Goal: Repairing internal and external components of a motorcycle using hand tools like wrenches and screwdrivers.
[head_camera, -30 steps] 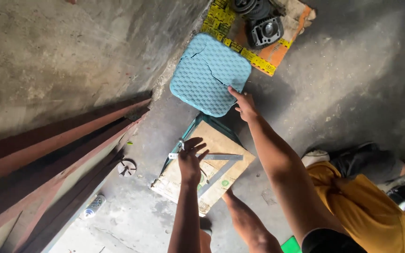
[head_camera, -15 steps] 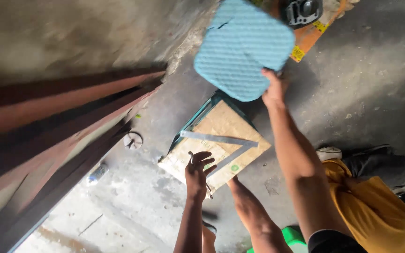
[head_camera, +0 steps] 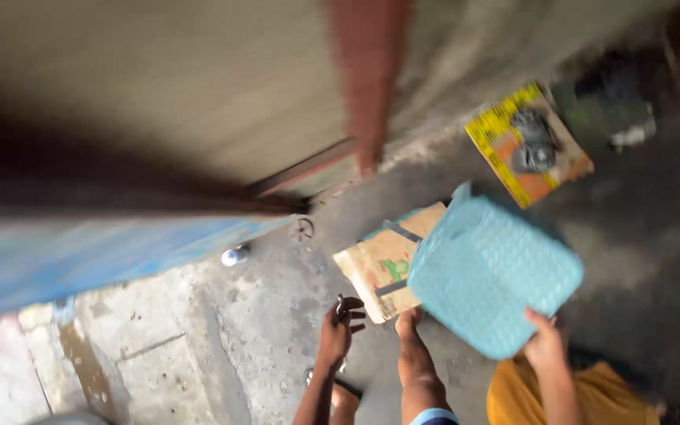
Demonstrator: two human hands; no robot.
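While the view is blurred, a light blue cushion (head_camera: 493,275) is gripped at its lower edge by the right hand (head_camera: 546,346).
It is held above a cardboard sheet (head_camera: 379,264); the left hand (head_camera: 338,329) is closed on a small dark object.

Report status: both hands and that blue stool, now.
Right hand grips light blue plastic stool at its near edge, stool lifted and tilted. Left hand holds a small dark object, too blurred to identify. Cardboard sheet lies on concrete floor beneath the stool.
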